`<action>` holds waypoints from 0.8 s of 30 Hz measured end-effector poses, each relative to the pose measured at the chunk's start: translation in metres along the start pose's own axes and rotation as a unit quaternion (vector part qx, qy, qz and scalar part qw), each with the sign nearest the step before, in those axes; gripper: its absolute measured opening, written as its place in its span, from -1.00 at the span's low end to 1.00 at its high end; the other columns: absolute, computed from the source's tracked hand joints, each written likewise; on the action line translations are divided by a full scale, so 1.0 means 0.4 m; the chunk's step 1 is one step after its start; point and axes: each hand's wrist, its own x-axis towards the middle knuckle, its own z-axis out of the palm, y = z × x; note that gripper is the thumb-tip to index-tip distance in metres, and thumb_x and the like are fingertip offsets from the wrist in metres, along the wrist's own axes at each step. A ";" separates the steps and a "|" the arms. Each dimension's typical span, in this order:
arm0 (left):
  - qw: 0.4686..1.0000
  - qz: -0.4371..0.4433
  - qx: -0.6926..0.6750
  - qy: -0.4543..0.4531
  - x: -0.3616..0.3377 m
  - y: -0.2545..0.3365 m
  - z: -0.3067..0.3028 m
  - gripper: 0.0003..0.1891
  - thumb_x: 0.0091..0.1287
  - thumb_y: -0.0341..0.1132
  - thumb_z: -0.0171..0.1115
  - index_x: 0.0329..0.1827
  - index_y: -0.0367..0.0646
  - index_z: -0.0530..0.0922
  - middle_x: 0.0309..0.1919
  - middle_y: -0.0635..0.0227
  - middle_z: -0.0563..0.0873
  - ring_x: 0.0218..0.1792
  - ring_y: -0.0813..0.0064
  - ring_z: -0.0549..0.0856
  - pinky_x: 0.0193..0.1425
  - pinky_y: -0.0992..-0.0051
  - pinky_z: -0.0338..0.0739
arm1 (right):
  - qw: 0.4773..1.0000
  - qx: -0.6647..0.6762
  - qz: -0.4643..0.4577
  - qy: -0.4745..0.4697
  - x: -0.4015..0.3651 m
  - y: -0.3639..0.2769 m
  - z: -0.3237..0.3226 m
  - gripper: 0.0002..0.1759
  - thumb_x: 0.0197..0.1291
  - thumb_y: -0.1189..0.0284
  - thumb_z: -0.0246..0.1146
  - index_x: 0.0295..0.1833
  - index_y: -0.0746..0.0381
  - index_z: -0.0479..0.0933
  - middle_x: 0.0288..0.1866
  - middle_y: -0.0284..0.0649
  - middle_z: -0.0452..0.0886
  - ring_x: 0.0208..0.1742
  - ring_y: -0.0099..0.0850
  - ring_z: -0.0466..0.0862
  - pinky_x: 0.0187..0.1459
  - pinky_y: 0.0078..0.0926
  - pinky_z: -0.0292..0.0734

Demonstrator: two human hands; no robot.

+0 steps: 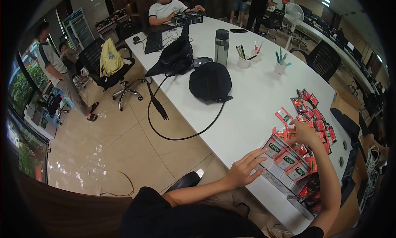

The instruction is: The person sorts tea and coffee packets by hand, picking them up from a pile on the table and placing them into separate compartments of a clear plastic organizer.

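My left hand [245, 170] is open, fingers stretched out, with the fingertips at the left side of a display box [275, 179]. Small red and white cartons [289, 160] marked "Cozy" stand in a row in that box. Beyond it my right hand [304, 133] bends down at the wrist, its thumb and fingers closed around a red sachet [291, 132]; some fingertips are hidden behind the box. A red and white sachet [284, 115] lies just past this hand. Many red and black sachets [319, 123] are spread on the white table to its right.
On the table [255, 100] are a black cap [210, 82], a black waist bag [175, 54], a bottle [222, 47] and cups of pens [243, 63]. A cable loops over the left edge. Cardboard [345, 104] stands at the right. A person sits at the far end.
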 end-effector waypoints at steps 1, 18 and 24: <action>1.000 -0.002 -0.002 -0.003 0.001 0.000 -0.002 -0.64 0.10 -0.45 0.30 0.00 -0.20 0.54 0.20 0.16 0.53 0.20 0.15 0.56 0.13 0.35 0.57 | 0.999 0.006 0.019 -0.034 0.019 0.000 0.006 -0.16 -0.41 0.21 0.55 0.11 0.22 0.45 -0.08 -0.07 0.62 -0.02 -0.17 0.63 -0.01 -0.25 0.52; 0.918 -0.251 -0.306 0.022 0.123 -0.099 -0.012 -0.78 0.44 -0.35 -0.01 0.04 -0.23 0.50 0.13 0.19 0.58 0.09 0.37 0.61 0.10 0.42 0.52 | 0.996 0.086 -0.001 -0.033 0.039 0.133 0.051 -0.65 -0.35 0.35 0.53 -0.41 0.25 0.59 -0.50 -0.21 0.64 -0.41 -0.39 0.64 -0.40 -0.42 0.49; 0.937 -0.159 -0.158 -0.270 0.323 -0.257 0.054 -0.75 0.29 -0.38 0.21 0.01 -0.21 0.56 0.00 0.16 0.64 -0.01 0.32 0.64 0.03 0.44 0.53 | 0.988 0.071 0.068 -0.123 -0.017 0.134 0.014 -0.58 -0.31 0.26 0.56 -0.34 0.27 0.61 -0.42 -0.24 0.67 -0.35 -0.42 0.65 -0.36 -0.47 0.51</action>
